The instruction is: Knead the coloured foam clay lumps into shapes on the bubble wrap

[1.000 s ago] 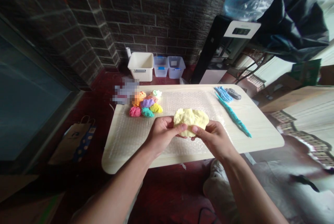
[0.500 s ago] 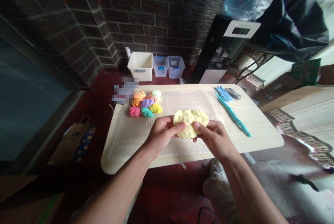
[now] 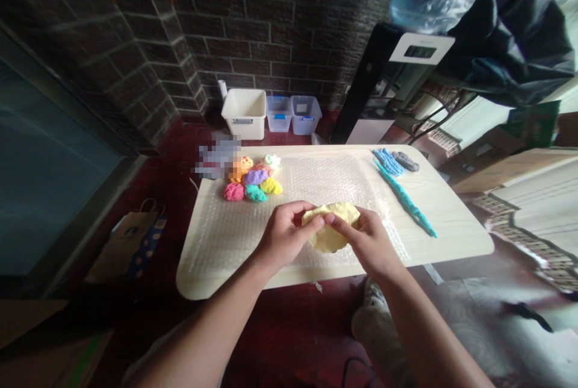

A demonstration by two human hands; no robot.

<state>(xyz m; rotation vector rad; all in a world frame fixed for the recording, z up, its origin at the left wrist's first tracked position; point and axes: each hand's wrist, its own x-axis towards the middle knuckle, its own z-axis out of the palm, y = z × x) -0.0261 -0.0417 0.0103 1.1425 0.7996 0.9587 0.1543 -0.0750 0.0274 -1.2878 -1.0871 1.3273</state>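
A flattened, pale yellow piece of modelling clay (image 3: 333, 236) is held in the air over the table's front half. My left hand (image 3: 289, 232) grips its left side, thumb on the near face and fingers behind. On the right side, my right hand (image 3: 365, 236) pinches it the same way, and the two thumbs nearly meet at its upper middle. The fingers behind the clay are partly hidden. Beyond my left hand, several lumps of coloured clay sit together, among them a pink lump (image 3: 233, 191), a teal lump (image 3: 256, 193), a purple lump (image 3: 255, 177) and a yellow lump (image 3: 271, 185).
Bubble wrap (image 3: 226, 237) covers much of the pale table (image 3: 456, 228). To the right lie a long turquoise clay roll (image 3: 406, 200), blue clay strips (image 3: 388, 162) and a grey lump (image 3: 405, 161). Behind stand a white bin (image 3: 244, 114), clear boxes (image 3: 305, 115) and a water dispenser (image 3: 368, 84).
The clay has gone from a wide, lumpy, upright shape to a rounder one with its upper edge folded. Both hands have turned slightly, and the thumbs have come closer together.
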